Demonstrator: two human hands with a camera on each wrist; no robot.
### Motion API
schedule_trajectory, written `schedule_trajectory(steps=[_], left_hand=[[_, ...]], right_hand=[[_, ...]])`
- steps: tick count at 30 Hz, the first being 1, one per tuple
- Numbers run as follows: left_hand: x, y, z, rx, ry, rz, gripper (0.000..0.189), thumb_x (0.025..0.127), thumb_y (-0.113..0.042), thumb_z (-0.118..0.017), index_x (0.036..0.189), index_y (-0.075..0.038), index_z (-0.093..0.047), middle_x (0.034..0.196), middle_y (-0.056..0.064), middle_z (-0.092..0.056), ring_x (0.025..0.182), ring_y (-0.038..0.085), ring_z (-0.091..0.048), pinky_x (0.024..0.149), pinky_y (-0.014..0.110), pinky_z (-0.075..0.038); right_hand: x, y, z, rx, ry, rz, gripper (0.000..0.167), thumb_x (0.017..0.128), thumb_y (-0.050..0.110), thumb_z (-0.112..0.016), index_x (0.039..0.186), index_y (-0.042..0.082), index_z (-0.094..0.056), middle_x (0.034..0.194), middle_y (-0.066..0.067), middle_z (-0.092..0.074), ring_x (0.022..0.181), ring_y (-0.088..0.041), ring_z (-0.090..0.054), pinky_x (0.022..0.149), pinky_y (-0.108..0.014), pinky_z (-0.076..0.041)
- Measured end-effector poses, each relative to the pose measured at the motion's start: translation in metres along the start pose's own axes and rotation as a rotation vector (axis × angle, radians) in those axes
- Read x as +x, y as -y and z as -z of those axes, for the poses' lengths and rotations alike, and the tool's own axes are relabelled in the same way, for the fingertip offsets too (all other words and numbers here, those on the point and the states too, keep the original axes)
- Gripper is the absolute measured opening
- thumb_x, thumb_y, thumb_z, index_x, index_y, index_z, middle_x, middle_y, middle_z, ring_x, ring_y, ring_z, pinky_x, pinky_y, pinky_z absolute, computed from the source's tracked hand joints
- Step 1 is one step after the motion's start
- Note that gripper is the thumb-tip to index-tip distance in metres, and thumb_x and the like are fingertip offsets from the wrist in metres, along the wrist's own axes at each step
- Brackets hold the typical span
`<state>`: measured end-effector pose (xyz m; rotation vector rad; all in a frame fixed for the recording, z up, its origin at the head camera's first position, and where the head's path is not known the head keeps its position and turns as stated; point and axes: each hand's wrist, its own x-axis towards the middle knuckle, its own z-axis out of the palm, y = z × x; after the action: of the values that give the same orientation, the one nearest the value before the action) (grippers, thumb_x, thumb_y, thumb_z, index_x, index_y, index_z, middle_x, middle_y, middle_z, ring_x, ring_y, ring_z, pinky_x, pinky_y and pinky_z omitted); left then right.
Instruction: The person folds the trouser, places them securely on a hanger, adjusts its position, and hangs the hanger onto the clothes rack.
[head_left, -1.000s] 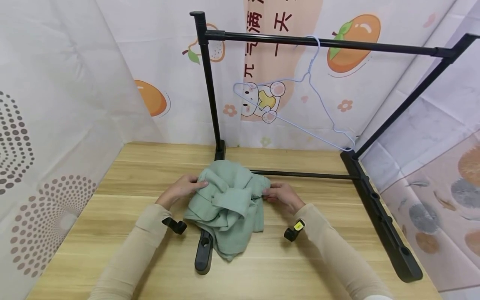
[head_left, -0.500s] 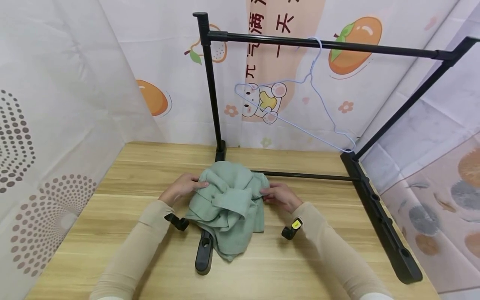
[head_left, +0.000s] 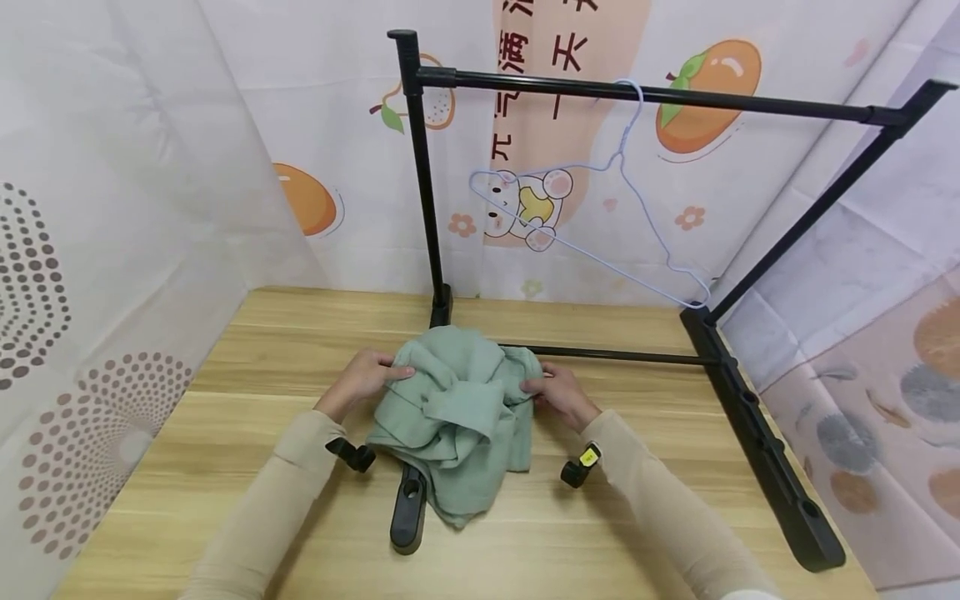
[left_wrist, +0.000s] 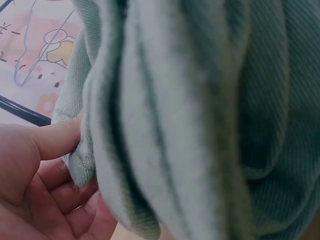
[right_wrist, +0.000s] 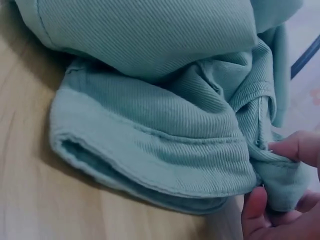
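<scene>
The person's left hand [head_left: 363, 383] pinches one edge of a crumpled, sage-green twill garment [head_left: 457, 404] under its thumb; the right hand [head_left: 562, 396] pinches the opposite edge between thumb and fingers. The garment lies bunched between them, draped across the left foot [head_left: 407, 517] of a black tubular rack and onto the pale wood-grain table [head_left: 525, 550]. Beyond, a thin, pale-blue wire hanger [head_left: 622, 150] hangs bare from the rack's black top bar [head_left: 517, 82].

The step in hand seems to be taking hold of the garment's edges; the next move probably calls for firm pinches and an even spread of the folds.

The left wrist view shows fingers curled beneath the cloth, hidden from the head camera; the right wrist view alone reveals a stitched, gaping hem [right_wrist: 175, 165].
</scene>
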<state>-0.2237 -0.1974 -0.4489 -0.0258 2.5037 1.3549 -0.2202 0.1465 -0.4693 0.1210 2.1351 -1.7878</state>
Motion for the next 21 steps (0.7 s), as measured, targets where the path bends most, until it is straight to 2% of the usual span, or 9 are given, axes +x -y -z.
schedule_trajectory(steps=[5,12,14,17,21], left_hand=[[-0.01,-0.004,0.009,0.009,-0.01,0.01,0.04,0.09,-0.035,-0.069,0.109,0.0,-0.071,0.104,0.013,-0.07,0.092,0.021,-0.057,0.077,0.029,-0.047],[-0.027,0.005,0.043,-0.003,-0.039,-0.02,0.049,0.093,-0.036,-0.066,0.123,0.002,-0.064,0.119,0.02,-0.067,0.109,0.029,-0.061,0.087,0.036,-0.051],[-0.03,0.008,0.053,-0.026,-0.019,-0.037,0.051,0.093,-0.036,-0.066,0.125,0.004,-0.062,0.121,0.021,-0.066,0.108,0.028,-0.062,0.087,0.038,-0.053],[-0.032,0.014,0.06,-0.042,0.033,-0.073,0.052,0.093,-0.038,-0.065,0.123,0.004,-0.063,0.114,0.016,-0.069,0.098,0.019,-0.065,0.082,0.034,-0.056],[-0.027,0.024,0.052,-0.085,0.127,-0.095,0.044,0.093,-0.033,-0.066,0.114,0.006,-0.066,0.099,0.006,-0.069,0.086,0.008,-0.064,0.078,0.03,-0.058]], right_hand=[[-0.006,0.001,0.019,0.021,-0.04,0.024,0.042,0.086,0.003,-0.063,0.126,-0.008,-0.053,0.086,0.003,-0.059,0.074,-0.007,-0.054,0.07,-0.025,-0.049],[-0.02,0.006,0.063,-0.024,-0.106,0.014,0.027,0.086,0.007,-0.066,0.109,-0.005,-0.059,0.074,0.006,-0.056,0.065,-0.007,-0.052,0.062,-0.023,-0.048],[-0.024,0.005,0.077,-0.034,-0.118,0.004,0.023,0.087,0.008,-0.065,0.106,-0.003,-0.06,0.071,0.007,-0.056,0.063,-0.007,-0.052,0.06,-0.023,-0.047],[-0.028,0.003,0.09,-0.059,-0.124,-0.005,0.025,0.089,0.012,-0.065,0.109,-0.003,-0.059,0.07,0.009,-0.055,0.063,-0.007,-0.051,0.061,-0.023,-0.047],[-0.028,-0.003,0.096,-0.071,-0.086,-0.02,0.044,0.089,0.023,-0.07,0.121,-0.004,-0.057,0.078,0.01,-0.059,0.072,-0.009,-0.057,0.07,-0.026,-0.051]])
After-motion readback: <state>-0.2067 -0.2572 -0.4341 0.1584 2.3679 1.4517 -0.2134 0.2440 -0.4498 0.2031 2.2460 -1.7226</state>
